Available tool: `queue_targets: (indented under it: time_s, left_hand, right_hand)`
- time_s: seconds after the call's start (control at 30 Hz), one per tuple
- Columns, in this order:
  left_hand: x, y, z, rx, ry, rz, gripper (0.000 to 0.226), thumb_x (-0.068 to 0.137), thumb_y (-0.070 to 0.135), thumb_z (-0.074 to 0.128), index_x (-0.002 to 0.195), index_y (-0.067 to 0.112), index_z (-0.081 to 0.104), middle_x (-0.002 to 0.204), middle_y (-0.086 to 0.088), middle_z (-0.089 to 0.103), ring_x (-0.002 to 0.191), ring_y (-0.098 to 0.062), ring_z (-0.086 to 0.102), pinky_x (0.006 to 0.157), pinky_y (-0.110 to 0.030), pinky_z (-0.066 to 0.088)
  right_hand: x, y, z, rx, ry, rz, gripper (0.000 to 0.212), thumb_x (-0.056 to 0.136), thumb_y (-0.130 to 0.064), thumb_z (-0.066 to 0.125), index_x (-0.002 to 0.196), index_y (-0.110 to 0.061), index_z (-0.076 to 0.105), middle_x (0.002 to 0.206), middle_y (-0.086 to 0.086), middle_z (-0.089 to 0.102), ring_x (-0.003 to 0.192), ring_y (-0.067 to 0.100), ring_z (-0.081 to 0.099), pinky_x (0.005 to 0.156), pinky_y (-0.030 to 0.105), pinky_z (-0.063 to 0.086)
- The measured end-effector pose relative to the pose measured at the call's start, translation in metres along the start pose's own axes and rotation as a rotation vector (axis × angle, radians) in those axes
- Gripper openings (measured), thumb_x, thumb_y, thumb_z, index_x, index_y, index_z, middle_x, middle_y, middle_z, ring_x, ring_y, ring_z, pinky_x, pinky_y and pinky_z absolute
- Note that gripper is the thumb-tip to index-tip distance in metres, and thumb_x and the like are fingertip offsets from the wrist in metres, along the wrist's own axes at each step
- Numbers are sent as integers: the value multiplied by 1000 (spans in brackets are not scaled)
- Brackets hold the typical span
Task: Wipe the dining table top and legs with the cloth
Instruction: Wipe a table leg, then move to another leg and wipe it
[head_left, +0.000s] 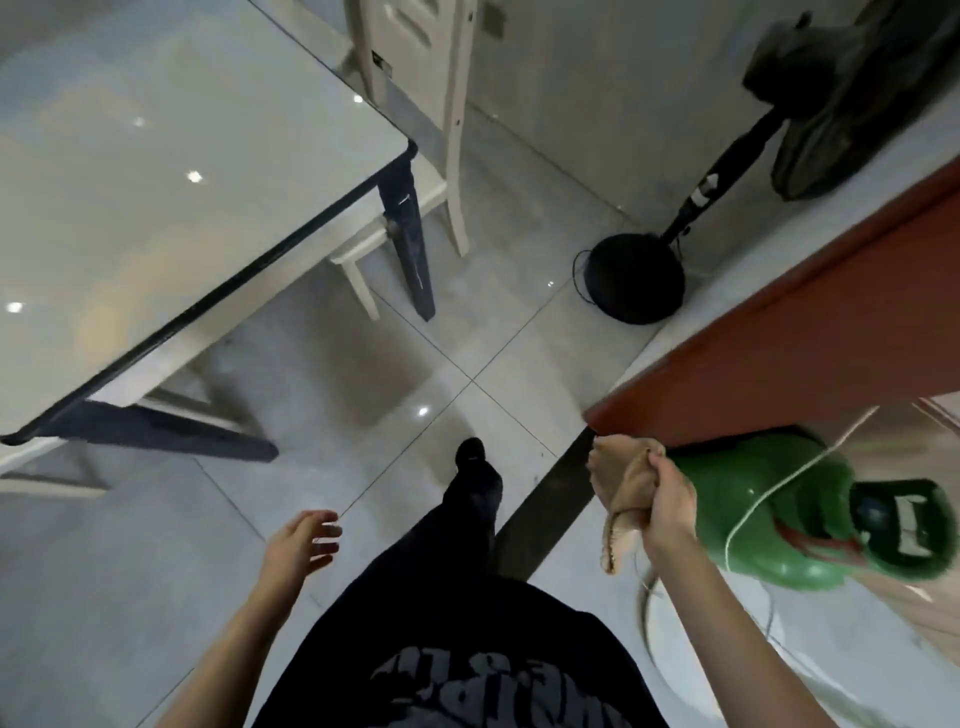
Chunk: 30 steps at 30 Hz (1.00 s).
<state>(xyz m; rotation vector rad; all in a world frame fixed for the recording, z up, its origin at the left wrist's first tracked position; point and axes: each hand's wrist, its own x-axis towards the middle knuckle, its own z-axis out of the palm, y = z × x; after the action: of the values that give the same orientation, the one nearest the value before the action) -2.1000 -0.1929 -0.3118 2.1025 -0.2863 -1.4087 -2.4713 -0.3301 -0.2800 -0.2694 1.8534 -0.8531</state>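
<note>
The dining table (171, 187) has a glossy pale-grey top with a dark rim and fills the upper left. One dark leg (410, 234) drops from its far right corner; another dark leg (156, 431) slants under the near corner. My right hand (667, 499) grips a bunched beige cloth (621, 483) at the right, well away from the table, near a doorway. My left hand (301, 540) hangs over the floor with fingers loosely spread, holding nothing.
A cream chair (447, 156) stands behind the table's far corner. A black pedestal fan (636, 278) is on the floor by the wall. A red-brown door frame (779, 338) and a green appliance (789, 514) with a cord sit at the right. Grey tiles lie underfoot.
</note>
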Motion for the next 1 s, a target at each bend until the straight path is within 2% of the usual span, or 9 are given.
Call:
queue_targets:
  time_s: [0.07, 0.17, 0.23, 0.3, 0.47, 0.53, 0.63, 0.9, 1.0]
  left_hand:
    - [24, 39, 19, -16, -20, 7, 25, 97, 13, 42, 103, -1, 61, 94, -19, 62, 79, -29, 58, 71, -32, 47]
    - [58, 104, 44, -12, -40, 53, 24, 97, 14, 42, 100, 1, 62, 92, -18, 63, 78, -28, 57, 71, -31, 46]
    - [80, 151, 60, 0, -82, 101, 22, 97, 14, 44, 96, 5, 64, 89, -16, 64, 76, -26, 57, 70, -30, 46]
    - [100, 190, 74, 0, -98, 134, 20, 95, 18, 48, 93, 8, 65, 86, -12, 65, 75, -25, 57, 70, -30, 45]
    - [134, 252, 106, -75, -63, 154, 22, 96, 13, 45, 97, 3, 64, 83, -10, 64, 73, -22, 57, 71, -31, 45]
    - [150, 266, 116, -101, -30, 127, 23, 97, 12, 43, 98, 2, 64, 83, -10, 64, 73, -22, 57, 71, -30, 45]
    - [181, 278, 130, -169, 46, 79, 22, 97, 13, 43, 96, 5, 64, 83, -10, 64, 74, -23, 57, 69, -30, 45]
    - [294, 298, 186, -321, 81, 53, 20, 98, 12, 41, 94, 13, 60, 82, -7, 63, 69, -19, 57, 68, -27, 46]
    - [361, 297, 193, -320, 84, 112, 20, 100, 16, 39, 102, 15, 58, 89, -8, 63, 75, -19, 59, 71, -27, 48]
  right_hand:
    - [26, -22, 14, -31, 12, 0, 15, 92, -23, 56, 84, -16, 67, 100, 8, 66, 102, 27, 62, 101, 41, 45]
    - [53, -66, 37, -65, 33, 27, 19, 90, -28, 56, 87, -14, 70, 99, 9, 68, 101, 29, 63, 101, 45, 47]
    - [60, -107, 61, -91, 22, 9, 23, 93, -26, 54, 95, -10, 69, 96, 7, 67, 94, 25, 61, 89, 37, 49]
    - [76, -143, 88, -84, 10, -25, 20, 95, -22, 52, 87, -12, 66, 88, 4, 64, 83, 19, 60, 79, 33, 47]
    - [149, -194, 162, -88, -70, -90, 28, 82, -39, 60, 82, -14, 72, 98, 11, 71, 102, 33, 65, 99, 50, 48]
    - [147, -227, 207, -135, -155, -63, 23, 87, -34, 58, 89, -14, 69, 101, 12, 69, 95, 28, 65, 90, 43, 52]
    - [168, -262, 279, -195, -309, -102, 18, 97, -22, 49, 90, -15, 64, 86, 3, 64, 78, 13, 60, 71, 26, 48]
    - [251, -270, 463, -246, -501, -280, 27, 96, -10, 48, 75, -18, 62, 56, -14, 64, 55, -7, 57, 59, 15, 46]
    - [272, -243, 514, -187, -577, -344, 25, 97, -8, 45, 81, -11, 65, 69, -8, 65, 63, -4, 59, 64, 15, 47]
